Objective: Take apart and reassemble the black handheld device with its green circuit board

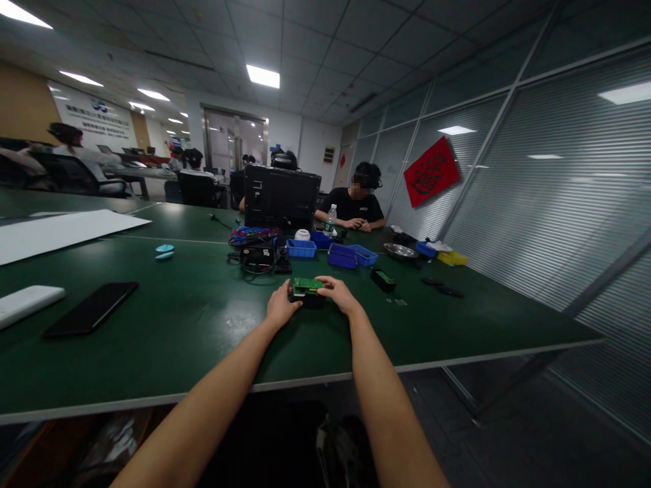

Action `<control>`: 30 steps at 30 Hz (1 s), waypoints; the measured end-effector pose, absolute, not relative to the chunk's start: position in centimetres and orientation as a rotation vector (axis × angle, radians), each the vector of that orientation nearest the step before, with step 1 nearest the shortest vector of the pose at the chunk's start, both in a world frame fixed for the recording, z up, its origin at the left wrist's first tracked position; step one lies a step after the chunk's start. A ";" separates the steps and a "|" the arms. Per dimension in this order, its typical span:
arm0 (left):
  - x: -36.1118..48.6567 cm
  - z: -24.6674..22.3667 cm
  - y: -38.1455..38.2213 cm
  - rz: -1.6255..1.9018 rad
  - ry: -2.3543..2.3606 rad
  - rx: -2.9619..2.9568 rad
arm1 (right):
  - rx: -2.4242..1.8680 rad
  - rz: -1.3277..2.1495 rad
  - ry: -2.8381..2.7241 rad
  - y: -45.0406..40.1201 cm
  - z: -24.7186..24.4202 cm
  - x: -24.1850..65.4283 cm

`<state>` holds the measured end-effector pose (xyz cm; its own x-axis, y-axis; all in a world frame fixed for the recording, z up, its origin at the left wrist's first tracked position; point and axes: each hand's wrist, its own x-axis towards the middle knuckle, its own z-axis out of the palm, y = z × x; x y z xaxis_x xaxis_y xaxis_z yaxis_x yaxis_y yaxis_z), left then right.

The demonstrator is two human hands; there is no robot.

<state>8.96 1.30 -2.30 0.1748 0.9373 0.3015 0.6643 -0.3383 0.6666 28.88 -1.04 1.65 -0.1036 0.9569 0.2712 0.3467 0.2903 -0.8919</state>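
A green circuit board (308, 285) lies over a black case (311, 299) near the middle of the green table. My left hand (283, 305) grips the left side of the case, its thumb along the near edge. My right hand (336, 293) has its fingers closed on the right end of the circuit board. To the right, another black case with a green board (383, 279) rests on the table, with small clear pieces (401, 302) beside it.
Beyond my hands stand blue trays (301, 248), a black device with cables (258, 257), a bottle (330, 220) and a monitor (281, 196). A metal dish (401, 251) is at right, a black tablet (92, 309) at left. A person (356, 203) sits across the table.
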 end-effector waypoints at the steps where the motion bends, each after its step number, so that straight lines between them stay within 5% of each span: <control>1: 8.9 -2.3 1.3 0.972 1.516 2.072 | -1.219 0.822 -1.638 -1.1 1.7 28.9; 30: 9.0 -1.8 0.9 0.971 1.525 2.039 | -1.273 0.829 -1.695 -1.0 1.6 28.4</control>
<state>8.97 0.86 -1.77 0.1576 0.9458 0.2840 0.6575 -0.3151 0.6844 28.38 -1.03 1.56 -0.1330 0.9638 0.2312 0.4091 0.2659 -0.8729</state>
